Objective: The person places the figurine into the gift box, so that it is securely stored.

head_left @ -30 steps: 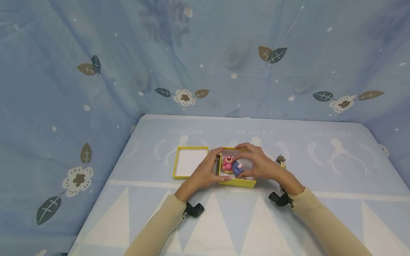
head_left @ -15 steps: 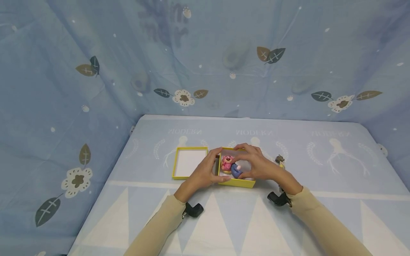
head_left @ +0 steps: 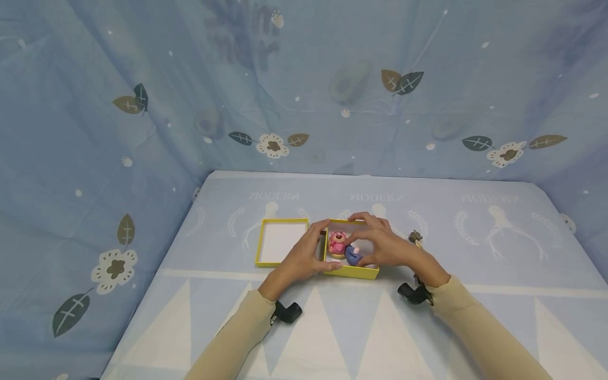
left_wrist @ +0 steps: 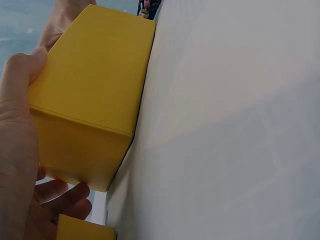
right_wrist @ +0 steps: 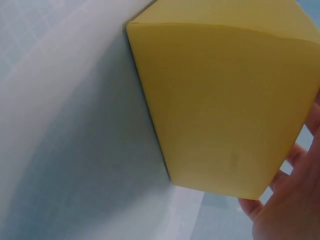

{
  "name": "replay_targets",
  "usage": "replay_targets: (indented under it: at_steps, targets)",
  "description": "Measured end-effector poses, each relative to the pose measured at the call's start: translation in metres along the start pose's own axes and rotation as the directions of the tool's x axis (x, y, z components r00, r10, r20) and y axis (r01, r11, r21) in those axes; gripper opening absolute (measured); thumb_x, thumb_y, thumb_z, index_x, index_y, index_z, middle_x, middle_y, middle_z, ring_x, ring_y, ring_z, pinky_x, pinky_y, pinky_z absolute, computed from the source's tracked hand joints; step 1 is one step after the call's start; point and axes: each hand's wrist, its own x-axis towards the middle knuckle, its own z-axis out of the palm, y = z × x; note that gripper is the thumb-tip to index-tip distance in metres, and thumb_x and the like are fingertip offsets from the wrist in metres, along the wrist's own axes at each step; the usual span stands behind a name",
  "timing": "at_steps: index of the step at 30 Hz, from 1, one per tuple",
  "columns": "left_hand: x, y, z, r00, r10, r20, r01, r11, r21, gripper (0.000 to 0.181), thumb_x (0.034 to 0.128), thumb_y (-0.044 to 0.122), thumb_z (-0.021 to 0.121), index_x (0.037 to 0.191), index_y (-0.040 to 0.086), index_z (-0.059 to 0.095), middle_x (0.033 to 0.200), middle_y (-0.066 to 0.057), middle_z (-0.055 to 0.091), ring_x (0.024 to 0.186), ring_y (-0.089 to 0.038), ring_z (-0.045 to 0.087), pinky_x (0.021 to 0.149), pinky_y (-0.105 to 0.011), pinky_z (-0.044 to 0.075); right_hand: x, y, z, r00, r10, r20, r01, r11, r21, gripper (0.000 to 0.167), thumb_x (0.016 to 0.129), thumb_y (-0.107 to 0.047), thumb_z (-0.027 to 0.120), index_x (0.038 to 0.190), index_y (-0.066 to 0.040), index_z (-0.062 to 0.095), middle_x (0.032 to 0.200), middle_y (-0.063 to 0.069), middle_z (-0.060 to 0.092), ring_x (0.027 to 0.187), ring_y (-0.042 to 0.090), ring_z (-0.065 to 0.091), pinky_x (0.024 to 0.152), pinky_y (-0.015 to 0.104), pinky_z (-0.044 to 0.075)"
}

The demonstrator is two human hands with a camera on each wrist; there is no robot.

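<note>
An open yellow box [head_left: 353, 272] with a pale inside stands on the table. Inside it, at the left, is a pink figurine [head_left: 338, 245]; a blue figurine [head_left: 352, 255] with a small pinkish-white part sits beside it. My left hand [head_left: 302, 256] holds the box's left end, thumb along the front rim, fingers round the side. Over the box's right part, my right hand [head_left: 387, 247] pinches the blue figurine between thumb and forefinger. Both wrist views show the yellow box [left_wrist: 95, 70] from outside; its walls hide the figurines there.
A shallow yellow-rimmed lid [head_left: 283, 241], white inside, lies just left of the box. Right of the box, partly behind my right forearm, is a small grey-and-yellow figurine [head_left: 415, 237]. A blue patterned cloth [head_left: 304, 95] hangs behind the table.
The blue figurine has shifted slightly to the right inside the box with my right fingers, and more of the pink figurine shows. My left hand stays on the box.
</note>
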Motion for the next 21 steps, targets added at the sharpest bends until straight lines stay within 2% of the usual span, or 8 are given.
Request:
replay_targets:
  at_steps: [15, 21]
  targets:
    - [0.0000, 0.0015, -0.0005, 1.000, -0.003, 0.002, 0.003, 1.000, -0.002, 0.107, 0.0750, 0.045, 0.083, 0.155, 0.014, 0.019, 0.153, -0.009, 0.035, 0.136, -0.021, 0.042, 0.112, -0.039, 0.040, 0.0039, 0.0007, -0.0013, 0.999, -0.026, 0.036, 0.025, 0.999, 0.023, 0.047, 0.066, -0.024, 0.092, 0.109, -0.027, 0.073, 0.149, 0.009, 0.036, 0.141, 0.028, 0.029, 0.104, 0.063, 0.020]
    - [0.0002, 0.0016, -0.0004, 1.000, 0.003, 0.002, -0.003, 1.000, -0.007, 0.107, 0.0755, 0.045, 0.083, 0.155, 0.015, 0.018, 0.153, -0.009, 0.035, 0.136, -0.021, 0.042, 0.112, -0.039, 0.040, 0.0051, -0.0007, -0.0013, 0.998, -0.021, 0.062, 0.020, 1.000, 0.017, 0.046, 0.067, -0.019, 0.091, 0.109, -0.028, 0.073, 0.148, 0.008, 0.037, 0.140, 0.026, 0.027, 0.103, 0.062, 0.018]
